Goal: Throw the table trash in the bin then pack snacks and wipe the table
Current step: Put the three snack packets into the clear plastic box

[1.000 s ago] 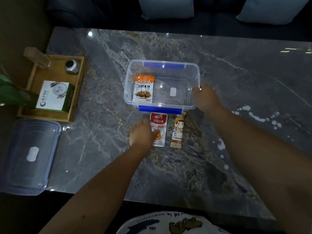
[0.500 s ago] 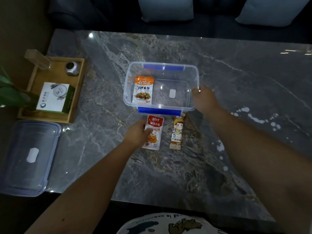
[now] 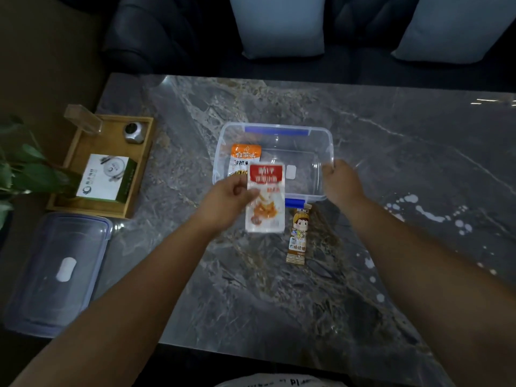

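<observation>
Left hand: fingers pinch the red snack packet, lifted at the clear container's near rim, mid-counter. Right hand: fingers grasp the container's right rim. Orange packet lies inside; stick packet lies just outside.

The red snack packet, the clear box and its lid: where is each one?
Red snack packet (image 3: pixel 265 198): head view, middle of the packet.
Clear box (image 3: pixel 331 141): head view, far right rim.
Lid (image 3: pixel 55 275): head view, its flat top.

Red-topped snack packet held upright over clear box's near rim
</observation>
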`<state>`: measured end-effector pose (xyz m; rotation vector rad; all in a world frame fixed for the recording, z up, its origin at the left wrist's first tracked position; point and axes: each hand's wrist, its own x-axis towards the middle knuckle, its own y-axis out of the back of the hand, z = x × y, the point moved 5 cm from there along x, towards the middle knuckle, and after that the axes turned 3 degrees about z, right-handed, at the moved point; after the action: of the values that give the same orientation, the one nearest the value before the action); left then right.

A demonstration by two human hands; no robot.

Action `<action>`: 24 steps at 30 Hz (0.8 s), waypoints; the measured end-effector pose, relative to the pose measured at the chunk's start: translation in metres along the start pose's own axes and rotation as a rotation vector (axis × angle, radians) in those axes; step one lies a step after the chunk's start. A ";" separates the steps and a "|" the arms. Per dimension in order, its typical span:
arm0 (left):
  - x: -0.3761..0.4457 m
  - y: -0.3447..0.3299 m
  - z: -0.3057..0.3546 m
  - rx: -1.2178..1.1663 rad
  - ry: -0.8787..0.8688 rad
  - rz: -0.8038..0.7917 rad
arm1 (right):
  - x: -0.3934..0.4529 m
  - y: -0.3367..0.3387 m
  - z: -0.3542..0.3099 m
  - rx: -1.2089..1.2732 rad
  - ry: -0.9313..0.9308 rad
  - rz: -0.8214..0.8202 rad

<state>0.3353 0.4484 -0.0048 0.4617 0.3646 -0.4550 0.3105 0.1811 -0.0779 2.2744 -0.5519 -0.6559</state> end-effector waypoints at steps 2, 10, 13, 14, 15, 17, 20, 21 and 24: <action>0.029 0.003 0.016 0.067 -0.029 0.114 | 0.000 0.000 0.000 -0.015 -0.003 0.014; 0.107 -0.016 0.023 0.223 0.049 0.053 | 0.002 0.000 0.002 -0.052 0.015 0.032; 0.119 -0.022 0.015 0.288 0.059 0.040 | 0.002 0.000 0.003 -0.065 0.020 0.035; 0.123 -0.024 0.013 0.311 0.059 0.036 | 0.002 -0.001 0.003 -0.062 0.021 0.033; 0.126 -0.027 0.010 0.343 0.059 0.033 | 0.002 -0.001 0.003 -0.059 0.023 0.031; 0.132 -0.030 0.005 0.466 0.055 0.030 | 0.002 0.000 0.002 -0.057 0.030 0.033; 0.137 -0.031 0.003 0.733 0.006 0.052 | 0.002 0.001 0.002 -0.055 0.034 0.041; 0.138 -0.032 0.002 0.810 -0.012 0.073 | 0.001 0.001 0.002 -0.051 0.033 0.040; 0.140 -0.031 -0.003 0.941 -0.029 0.128 | 0.000 0.000 0.003 -0.032 0.031 0.037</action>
<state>0.4365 0.3784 -0.0788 1.3816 0.0674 -0.4912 0.3090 0.1792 -0.0795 2.2351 -0.5633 -0.6057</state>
